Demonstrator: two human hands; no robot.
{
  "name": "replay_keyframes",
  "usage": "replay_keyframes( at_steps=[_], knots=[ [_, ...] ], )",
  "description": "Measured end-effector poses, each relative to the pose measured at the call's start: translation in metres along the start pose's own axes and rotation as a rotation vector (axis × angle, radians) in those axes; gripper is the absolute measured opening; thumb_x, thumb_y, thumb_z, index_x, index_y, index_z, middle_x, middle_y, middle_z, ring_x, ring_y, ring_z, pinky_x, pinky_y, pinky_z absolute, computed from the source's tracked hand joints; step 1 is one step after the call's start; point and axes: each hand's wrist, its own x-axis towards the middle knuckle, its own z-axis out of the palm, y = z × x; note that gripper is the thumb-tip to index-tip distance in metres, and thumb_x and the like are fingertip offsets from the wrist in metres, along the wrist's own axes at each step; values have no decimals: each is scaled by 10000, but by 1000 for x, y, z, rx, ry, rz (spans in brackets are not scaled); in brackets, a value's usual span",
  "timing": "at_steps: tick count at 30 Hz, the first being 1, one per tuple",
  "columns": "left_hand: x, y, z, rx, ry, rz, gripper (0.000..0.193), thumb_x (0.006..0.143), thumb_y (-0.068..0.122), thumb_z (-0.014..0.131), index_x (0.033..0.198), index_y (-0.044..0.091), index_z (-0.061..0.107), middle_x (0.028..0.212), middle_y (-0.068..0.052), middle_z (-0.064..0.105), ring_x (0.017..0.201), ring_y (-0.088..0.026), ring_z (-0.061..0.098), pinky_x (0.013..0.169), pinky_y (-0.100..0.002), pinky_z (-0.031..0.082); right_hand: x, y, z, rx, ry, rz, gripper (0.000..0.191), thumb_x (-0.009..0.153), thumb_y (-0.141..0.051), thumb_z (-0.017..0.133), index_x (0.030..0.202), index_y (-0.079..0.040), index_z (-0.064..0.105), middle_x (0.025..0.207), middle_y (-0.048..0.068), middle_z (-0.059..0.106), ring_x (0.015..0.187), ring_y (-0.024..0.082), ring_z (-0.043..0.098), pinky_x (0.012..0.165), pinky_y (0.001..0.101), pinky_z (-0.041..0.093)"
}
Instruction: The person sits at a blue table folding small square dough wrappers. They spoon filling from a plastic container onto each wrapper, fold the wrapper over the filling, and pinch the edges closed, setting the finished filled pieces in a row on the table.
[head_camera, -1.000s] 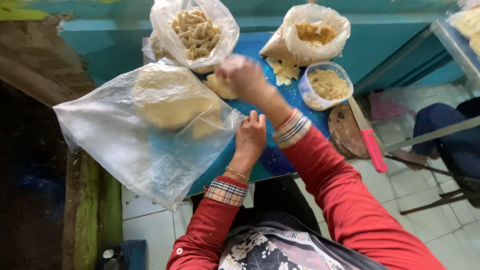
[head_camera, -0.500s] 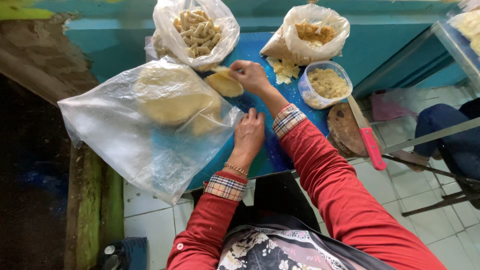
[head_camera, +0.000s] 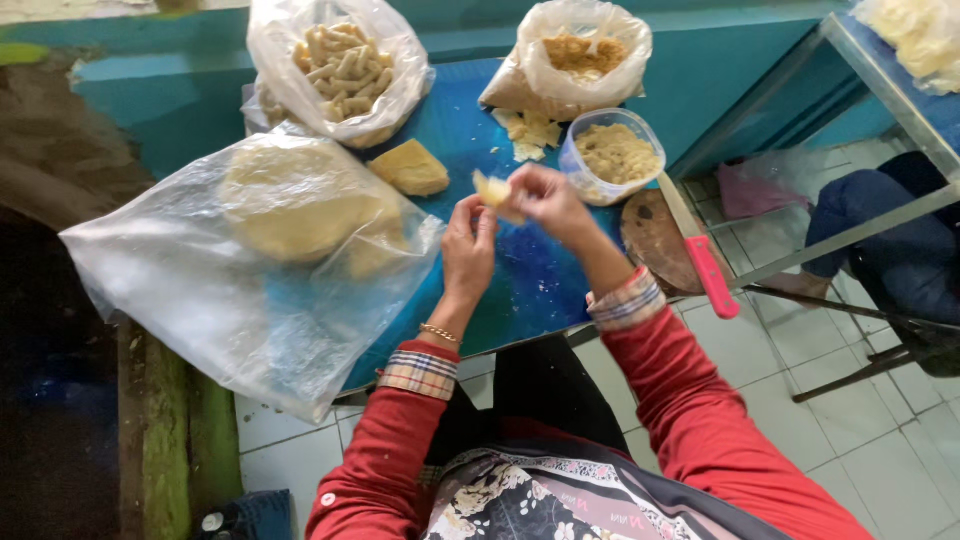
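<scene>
Both hands — left hand (head_camera: 470, 240), right hand (head_camera: 545, 200) — now pinch a small dough piece (head_camera: 492, 188) above the blue desk (head_camera: 530, 280); I note the right has returned from the dough lump (head_camera: 410, 167) — shaping underway.

Small home snack-making workspace, blue bench (head_camera: 520, 290) crowded with plastic bags of fried snacks (head_camera: 340, 65), flat dough in a clear bag (head_camera: 290, 205), pink-handled knife (head_camera: 700, 250), white tiled floor (head_camera: 760, 370)
</scene>
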Motion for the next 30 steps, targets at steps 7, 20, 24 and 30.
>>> replay_keyframes(
  at_steps=[7, 20, 24, 30],
  knots=[
    [4, -27, -6, -214, -88, -174, 153, 1039, 175, 593, 1072, 31, 635, 896, -7, 720, 767, -56, 681, 664, -247, 579, -24, 11, 11, 43, -33, 55, 133, 1004, -140, 759, 1032, -38, 679, 928, -9, 698, 852, 44, 629, 755, 221, 524],
    [5, -2, -18, -16, -144, -189, 273, 915, 247, 777, 1020, 33, 645, 871, -48, 737, 741, -78, 687, 584, -243, 533, -17, 22, 16, -28, 199, -45, 72, 998, -47, 685, 1065, -43, 710, 936, -29, 712, 865, 38, 646, 756, 212, 539],
    [0, -9, -20, 23, -118, -185, 247, 942, 226, 777, 1014, 8, 685, 860, -74, 750, 738, -94, 694, 591, -254, 537, -26, 12, 34, -153, 93, -113, 87, 975, -47, 714, 1060, -33, 714, 930, -34, 704, 848, 26, 617, 748, 211, 533],
    [-1, -37, -19, -240, -98, -130, 163, 982, 92, 642, 1110, 9, 699, 964, -57, 763, 809, -94, 713, 658, -258, 580, -21, 6, 18, 107, 85, 33, 45, 983, -80, 692, 1027, -83, 697, 924, -40, 711, 831, 40, 648, 730, 221, 533]
  ],
)
